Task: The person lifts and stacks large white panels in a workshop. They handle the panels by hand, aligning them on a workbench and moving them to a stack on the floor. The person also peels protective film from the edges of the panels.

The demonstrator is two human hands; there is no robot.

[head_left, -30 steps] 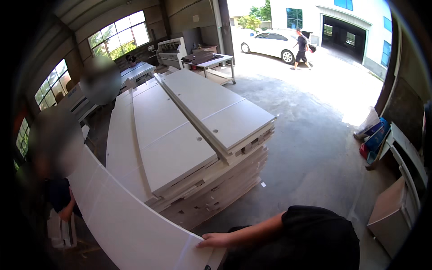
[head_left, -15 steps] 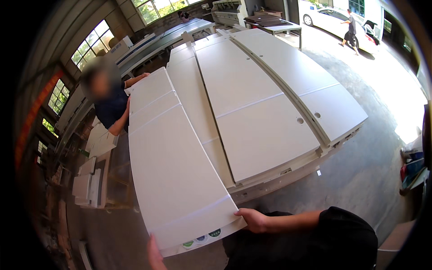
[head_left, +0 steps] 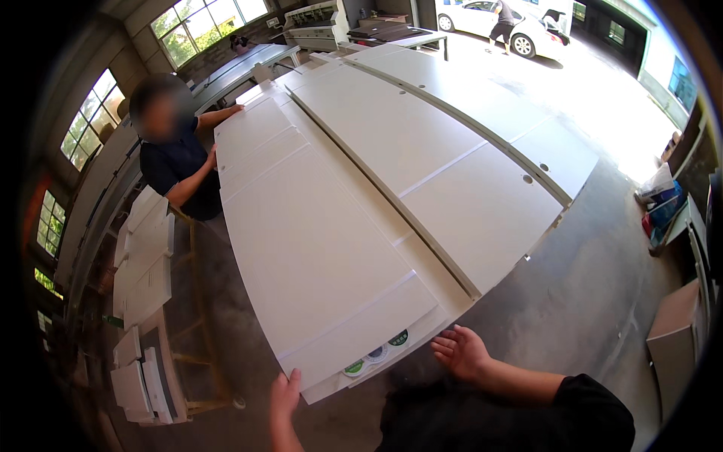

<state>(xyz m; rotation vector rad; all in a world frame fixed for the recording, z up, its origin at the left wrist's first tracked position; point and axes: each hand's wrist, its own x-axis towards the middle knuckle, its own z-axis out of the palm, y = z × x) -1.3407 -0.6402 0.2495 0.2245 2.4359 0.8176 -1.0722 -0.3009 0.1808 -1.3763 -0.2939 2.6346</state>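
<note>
The white panel (head_left: 324, 241) lies over the left side of the stack of boards (head_left: 474, 226), slanting toward me. At its near left corner, the left hand (head_left: 285, 392) touches the edge; I can't tell whether its fingers are clamped underneath. The right hand (head_left: 461, 350) is just beside the near edge, empty, fingers apart from the thumb. Across from it, a co-worker (head_left: 177, 166) has both hands at the panel's far end.

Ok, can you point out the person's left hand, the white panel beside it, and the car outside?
Left hand (head_left: 285, 394): head view, middle of the hand.
White panel (head_left: 309, 233): head view, upper face.
Car (head_left: 476, 19): head view, side body.
</note>
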